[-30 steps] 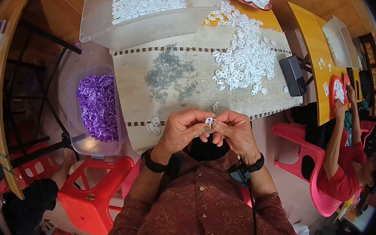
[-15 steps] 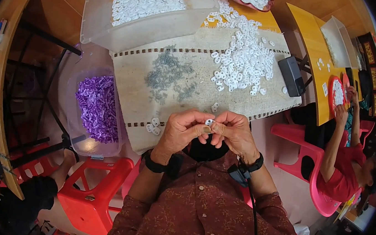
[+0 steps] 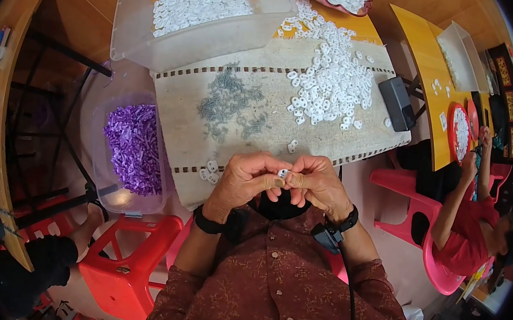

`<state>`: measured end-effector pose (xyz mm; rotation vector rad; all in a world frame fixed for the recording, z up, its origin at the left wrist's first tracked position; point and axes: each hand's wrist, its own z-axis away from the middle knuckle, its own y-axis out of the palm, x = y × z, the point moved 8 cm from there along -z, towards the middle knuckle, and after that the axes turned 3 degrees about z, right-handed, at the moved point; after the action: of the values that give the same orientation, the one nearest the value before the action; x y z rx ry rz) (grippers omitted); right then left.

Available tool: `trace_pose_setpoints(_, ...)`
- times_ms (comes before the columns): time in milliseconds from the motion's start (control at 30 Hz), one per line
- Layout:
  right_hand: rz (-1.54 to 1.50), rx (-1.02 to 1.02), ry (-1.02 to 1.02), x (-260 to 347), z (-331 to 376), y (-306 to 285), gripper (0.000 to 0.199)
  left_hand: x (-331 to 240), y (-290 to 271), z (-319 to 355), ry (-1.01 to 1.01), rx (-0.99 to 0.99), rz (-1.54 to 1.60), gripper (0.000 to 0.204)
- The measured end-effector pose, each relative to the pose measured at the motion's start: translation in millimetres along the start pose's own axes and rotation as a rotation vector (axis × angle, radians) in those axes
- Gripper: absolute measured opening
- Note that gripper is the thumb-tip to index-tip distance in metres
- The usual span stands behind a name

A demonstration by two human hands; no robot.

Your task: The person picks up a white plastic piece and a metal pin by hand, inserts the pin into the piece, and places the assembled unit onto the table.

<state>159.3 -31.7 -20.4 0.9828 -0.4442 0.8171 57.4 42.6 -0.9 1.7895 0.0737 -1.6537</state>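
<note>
My left hand (image 3: pixel 247 176) and my right hand (image 3: pixel 318 182) meet over the table's near edge, thumbs and fingertips pinching one small white plastic piece (image 3: pixel 282 173) with dark holes. Just beyond my hands lies a single white piece (image 3: pixel 292 146). Several more white pieces (image 3: pixel 209 172) sit by my left hand at the edge. Farther off, a heap of small grey metal springs or pins (image 3: pixel 228 101) is spread on the cloth; they are too small to tell which. A large pile of white pieces (image 3: pixel 333 84) lies to its right.
A translucent bin (image 3: pixel 199 51) of white pieces stands at the back left. A clear tub (image 3: pixel 95 162) of purple parts is left of the table. A black box (image 3: pixel 398 104) sits at the right edge. Red stool (image 3: pixel 126 271) at left; another person (image 3: pixel 471 232) works at right.
My hands stay together, with the white piece shifted slightly down and left between the fingertips. At the right, the other person's hands have moved down, off the red tray.
</note>
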Motion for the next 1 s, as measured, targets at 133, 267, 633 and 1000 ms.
trace_pose_setpoints(133, 0.051, -0.010, 0.019, -1, 1, -4, 0.014, 0, 4, -1, 0.031, 0.001, -0.065, 0.020)
trace_pose_setpoints(267, 0.115, -0.044, -0.040, 8, 0, -7, 0.018, 7, 3, -6, -0.026, -0.061, -0.040, 0.022)
trace_pose_setpoints(633, 0.534, -0.221, -0.296, 41, 14, -10, 0.011, -92, -50, -42, 0.158, -0.555, -0.204, 0.033)
trace_pose_setpoints(1000, 0.850, -0.435, -0.593, 85, 23, -48, 0.014, -163, -90, -91, 0.395, -0.702, -0.155, 0.050)
